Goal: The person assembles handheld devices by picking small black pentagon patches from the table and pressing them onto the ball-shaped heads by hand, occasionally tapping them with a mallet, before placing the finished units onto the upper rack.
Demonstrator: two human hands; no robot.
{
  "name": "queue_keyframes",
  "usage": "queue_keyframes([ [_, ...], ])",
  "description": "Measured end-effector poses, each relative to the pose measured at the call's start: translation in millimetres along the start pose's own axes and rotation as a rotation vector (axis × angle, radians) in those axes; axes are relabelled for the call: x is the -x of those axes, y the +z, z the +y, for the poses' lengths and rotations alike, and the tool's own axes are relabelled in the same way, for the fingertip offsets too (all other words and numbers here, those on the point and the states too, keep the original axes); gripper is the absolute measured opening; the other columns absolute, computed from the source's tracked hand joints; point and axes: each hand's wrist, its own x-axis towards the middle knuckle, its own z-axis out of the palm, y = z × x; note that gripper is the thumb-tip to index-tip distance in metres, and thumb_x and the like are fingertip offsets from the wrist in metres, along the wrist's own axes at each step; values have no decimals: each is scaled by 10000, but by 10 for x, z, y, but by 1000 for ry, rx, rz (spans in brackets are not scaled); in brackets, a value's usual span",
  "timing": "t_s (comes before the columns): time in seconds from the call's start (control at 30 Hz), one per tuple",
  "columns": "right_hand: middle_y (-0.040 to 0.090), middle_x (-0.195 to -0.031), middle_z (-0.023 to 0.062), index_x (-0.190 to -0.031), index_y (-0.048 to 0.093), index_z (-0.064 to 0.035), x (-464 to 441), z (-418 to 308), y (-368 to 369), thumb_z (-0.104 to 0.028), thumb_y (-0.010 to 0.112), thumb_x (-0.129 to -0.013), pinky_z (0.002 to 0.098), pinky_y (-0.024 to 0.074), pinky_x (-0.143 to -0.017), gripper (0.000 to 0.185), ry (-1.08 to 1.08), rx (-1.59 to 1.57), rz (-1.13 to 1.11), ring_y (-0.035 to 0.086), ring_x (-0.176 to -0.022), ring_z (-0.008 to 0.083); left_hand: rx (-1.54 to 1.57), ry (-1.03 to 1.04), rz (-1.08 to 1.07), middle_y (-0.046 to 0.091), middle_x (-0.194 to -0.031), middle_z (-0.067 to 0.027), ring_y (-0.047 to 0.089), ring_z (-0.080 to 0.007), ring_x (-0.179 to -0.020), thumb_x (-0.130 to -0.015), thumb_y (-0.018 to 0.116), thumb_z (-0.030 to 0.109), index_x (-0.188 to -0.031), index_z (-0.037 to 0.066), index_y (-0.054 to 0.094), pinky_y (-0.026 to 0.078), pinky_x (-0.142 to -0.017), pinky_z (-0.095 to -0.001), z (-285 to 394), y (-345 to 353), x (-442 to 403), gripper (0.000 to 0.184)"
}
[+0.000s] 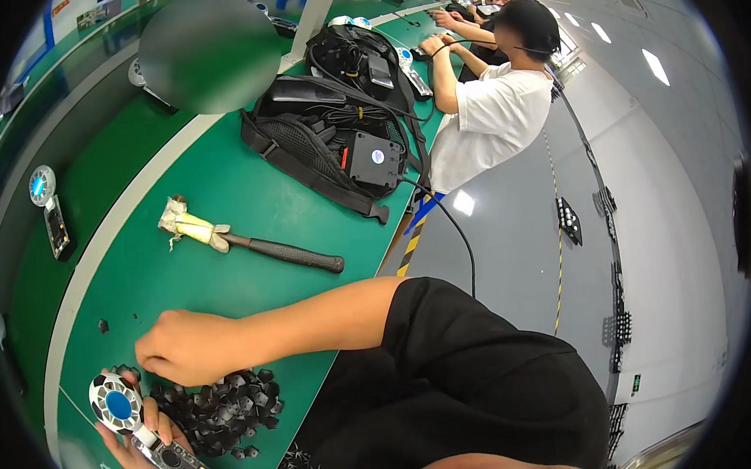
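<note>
At the lower left, my left hand (133, 458) is wrapped round a device (121, 403) with a round white, black and blue head and a dark circuit strip below it. Just above and to the right, my right hand (185, 347) has its fingers curled down; whatever is between the fingertips is hidden. Beneath and beside both hands lies a pile of small black pieces (224, 412) on the green table (251, 230). A single black piece (103, 326) lies apart, left of my right hand.
A hammer (285, 252) with a wrapped head lies beyond my right arm. Farther off are black bags (314, 146) with cables and a black box. Another similar device (50, 209) lies past the table's rail. A person in a white shirt (499, 110) works farther along the table.
</note>
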Motion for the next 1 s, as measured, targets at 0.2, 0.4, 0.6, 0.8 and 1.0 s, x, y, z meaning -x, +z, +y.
queue_keyframes([
  [0.2,670,-757,85,-841,693,15,-60,41,-12,-44,607,-843,251,469,-559,104,53,-418,36,584,-603,147,21,-70,-273,483,-1270,-219,443,-130,-668,-1029,398,360,-1405,-29,298,366,-396,-216,33,-378,-160,550],
  [0.4,685,-770,60,-874,706,13,-68,35,-15,-16,653,-834,223,471,-585,73,184,-676,54,569,-622,107,34,-126,-493,524,-1197,-211,454,-125,-661,-1032,396,370,-1359,-46,354,343,-382,-207,65,-695,-323,530],
  [0.6,714,-866,68,-982,726,17,-75,-34,-109,-47,723,-827,199,507,-697,168,10,-579,70,612,-736,86,-40,-41,-418,557,-814,-119,463,-136,-581,-1039,381,434,-1307,0,446,377,-431,-221,0,-764,-321,514],
  [0.8,695,-874,91,-1045,695,18,-13,-301,-148,28,721,-814,203,512,-666,232,257,-798,48,615,-721,114,-105,-58,-287,626,-827,-147,576,-183,-645,-1027,396,428,-1261,-8,490,461,-518,-279,-54,-555,-174,504],
  [1.0,682,-860,135,-970,671,57,46,-300,-41,75,673,-833,237,553,-653,138,207,-860,-30,645,-681,169,-229,-12,-281,626,-886,-163,621,-198,-676,-1037,405,343,-1236,-33,473,529,-594,-289,-84,-527,-123,431],
])
